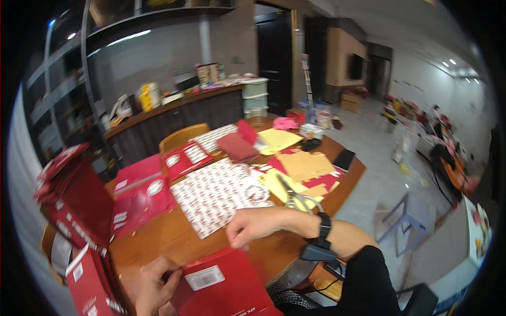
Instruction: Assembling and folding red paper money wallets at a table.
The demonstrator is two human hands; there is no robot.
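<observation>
My left hand (155, 287) pinches the left edge of a red card sheet (226, 287) with a white label, at the near edge of the wooden table (174, 239). My right hand (255, 225) hovers just above that sheet's top edge, fingers curled downward and holding nothing; a black watch sits on its wrist. Right behind the hand lies a white sheet with a red pattern (219, 192). Scissors (295, 199) rest on yellow paper beyond my right wrist.
Red folded boxes (79, 205) stack up at the left, red flat packs (145, 195) lie beside the patterned sheet. Yellow, tan and red paper scraps (305, 168) cover the table's right side. A wooden chair (182, 136) stands behind it. A plastic stool (403, 224) is on the floor.
</observation>
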